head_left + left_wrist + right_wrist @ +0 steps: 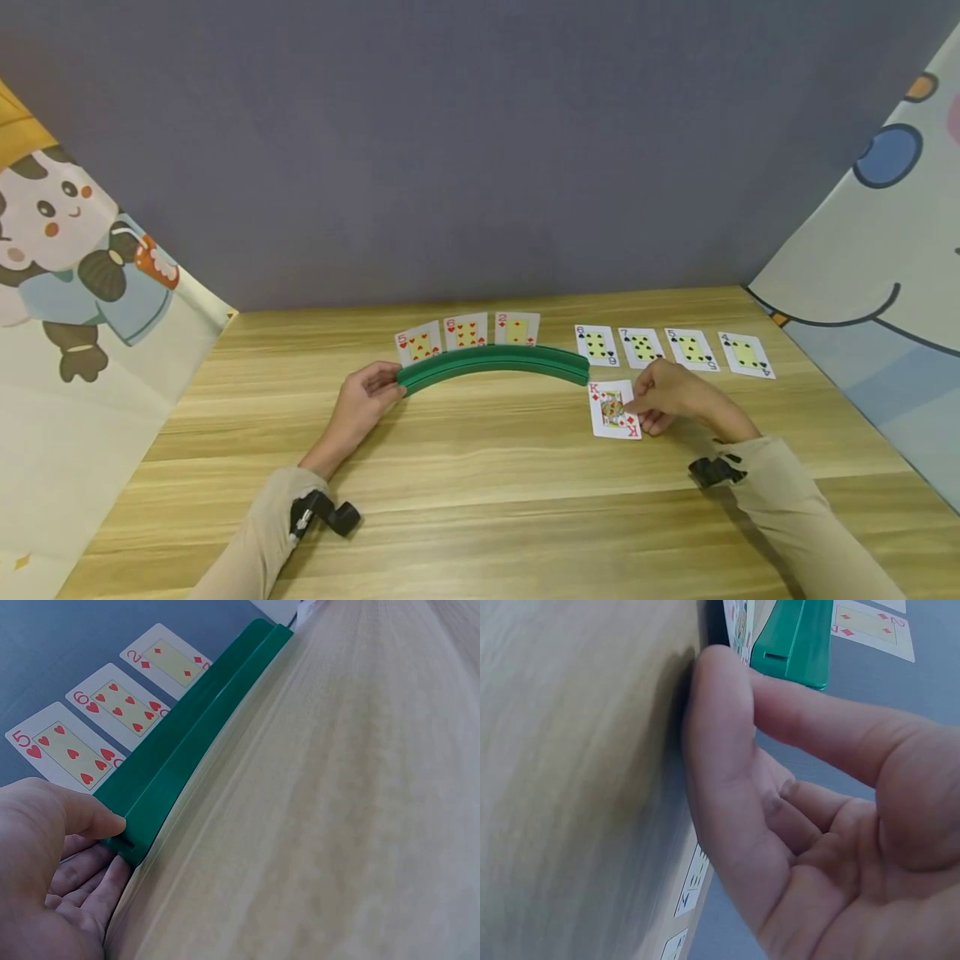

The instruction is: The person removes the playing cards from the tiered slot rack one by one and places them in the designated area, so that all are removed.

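Note:
My left hand [362, 408] pinches the left end of a curved green card holder [491, 358], thumb on top and the other fingers below, as the left wrist view shows. Standing in its slot are a five of hearts [69, 752], a six of hearts [116, 706] and a two of diamonds [166, 660], their lower edges hidden. Between thumb and index finger, my right hand [667, 393] holds a king of diamonds [604, 410] by its right side. That card is face up, just in front of the holder's right end. In the right wrist view, the fingertips hide most of it.
Right of the holder, a six [596, 346], a seven [641, 348], a five [693, 350] and a four of spades [746, 355] lie face up in a row on the wooden table [480, 517]. A grey panel [480, 167] rises behind, with printed walls at both sides.

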Demonstrator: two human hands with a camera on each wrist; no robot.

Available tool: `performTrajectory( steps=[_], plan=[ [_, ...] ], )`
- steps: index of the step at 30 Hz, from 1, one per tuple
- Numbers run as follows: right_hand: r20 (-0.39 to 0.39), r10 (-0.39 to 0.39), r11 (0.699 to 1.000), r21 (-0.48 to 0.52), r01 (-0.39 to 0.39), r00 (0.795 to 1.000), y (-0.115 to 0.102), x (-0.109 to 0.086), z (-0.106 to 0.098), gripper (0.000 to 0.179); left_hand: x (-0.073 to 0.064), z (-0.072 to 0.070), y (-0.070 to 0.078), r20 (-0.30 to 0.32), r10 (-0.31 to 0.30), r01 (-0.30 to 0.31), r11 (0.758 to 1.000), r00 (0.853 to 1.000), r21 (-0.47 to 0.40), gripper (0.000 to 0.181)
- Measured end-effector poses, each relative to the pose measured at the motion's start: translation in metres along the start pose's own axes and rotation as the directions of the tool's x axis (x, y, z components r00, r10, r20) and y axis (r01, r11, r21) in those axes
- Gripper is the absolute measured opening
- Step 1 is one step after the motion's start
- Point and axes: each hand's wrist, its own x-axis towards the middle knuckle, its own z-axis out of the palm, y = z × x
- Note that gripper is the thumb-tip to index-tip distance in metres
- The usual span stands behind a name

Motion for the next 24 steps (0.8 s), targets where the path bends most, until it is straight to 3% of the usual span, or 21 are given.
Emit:
performTrajectory(
  steps=[24],
  plan=[
    [-0.026, 0.022, 0.998, -0.053, -0.023, 0.999, 0.0035, -0.0011, -0.0018, 0.025, -0.0002, -0.0001, 0.0004, 0.002, -0.011, 0.011, 1.000, 1.000, 0.008, 0.033]
  ],
)
